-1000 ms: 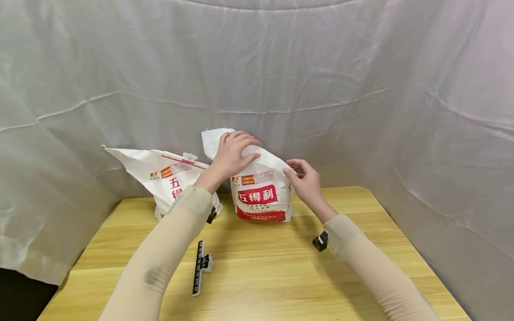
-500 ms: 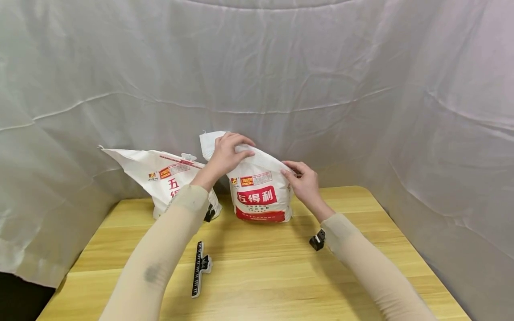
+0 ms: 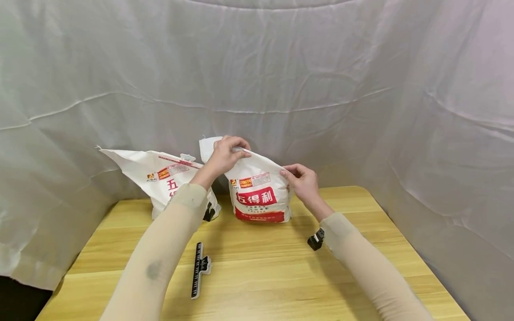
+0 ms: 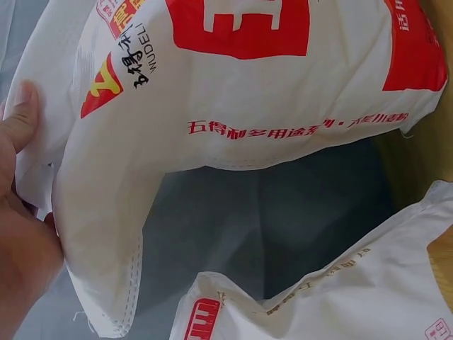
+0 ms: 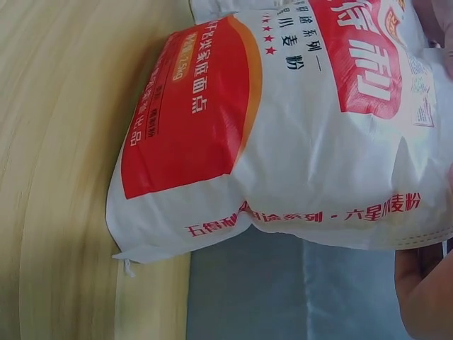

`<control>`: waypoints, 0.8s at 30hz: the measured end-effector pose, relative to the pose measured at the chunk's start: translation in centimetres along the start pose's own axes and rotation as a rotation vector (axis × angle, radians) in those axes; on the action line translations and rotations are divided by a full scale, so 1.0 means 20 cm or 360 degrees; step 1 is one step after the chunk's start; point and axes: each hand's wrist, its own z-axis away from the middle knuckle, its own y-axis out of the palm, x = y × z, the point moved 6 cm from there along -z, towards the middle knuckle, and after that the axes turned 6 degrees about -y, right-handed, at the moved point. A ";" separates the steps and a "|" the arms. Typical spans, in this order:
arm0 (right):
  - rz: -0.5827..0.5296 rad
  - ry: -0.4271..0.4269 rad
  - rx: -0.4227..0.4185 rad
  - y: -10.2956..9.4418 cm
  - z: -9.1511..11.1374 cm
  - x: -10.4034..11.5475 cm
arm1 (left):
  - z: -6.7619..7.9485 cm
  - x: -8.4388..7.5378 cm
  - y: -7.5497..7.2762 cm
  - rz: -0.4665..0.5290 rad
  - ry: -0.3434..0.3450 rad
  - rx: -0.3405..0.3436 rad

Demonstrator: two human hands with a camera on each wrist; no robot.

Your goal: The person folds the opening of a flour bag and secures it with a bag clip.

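A white flour bag [image 3: 257, 196] with red labels stands upright at the back of the table. My left hand [image 3: 226, 156] grips its folded-over top, thumb in front and fingers behind. At the top right corner, my right hand [image 3: 303, 180] pinches the edge between thumb and fingers. The left end of the top sticks out past my left hand as a white flap. In the left wrist view, my left thumb [image 4: 25, 113] presses on the folded part of the bag. My right hand's fingers are partly cut off in the right wrist view.
A second flour bag [image 3: 160, 178] leans at the left, partly behind my left arm, with a pale clip handle [image 3: 187, 157] at its top. A long clip [image 3: 197, 271] with a piano-key pattern lies on the wooden table [image 3: 257, 276]. Grey curtain [image 3: 257, 67] hangs close behind.
Both hands have stayed on the flour bag. The left hand has moved down a little, and the bag's top edge now sits lower, with the dotted strip turned out of sight. The right hand has barely moved.
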 end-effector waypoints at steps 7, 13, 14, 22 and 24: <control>0.0072 -0.0001 -0.0002 0.00 0.01 -0.01 | 0.01 0.00 -0.01 -0.0006 -0.0009 0.0016; 0.0046 -0.0044 0.0023 -0.01 0.03 0.01 | 0.00 -0.01 -0.01 -0.0020 0.0025 0.0000; 0.0041 -0.0051 0.0023 -0.01 0.04 0.01 | 0.00 -0.01 -0.01 -0.0018 0.0025 0.0000; -0.0008 -0.0154 0.0006 -0.02 0.06 0.04 | 0.01 0.00 -0.01 -0.0018 0.0034 -0.0005; -0.0010 -0.0193 0.0002 -0.03 0.07 0.06 | 0.01 0.00 -0.01 -0.0014 0.0034 -0.0002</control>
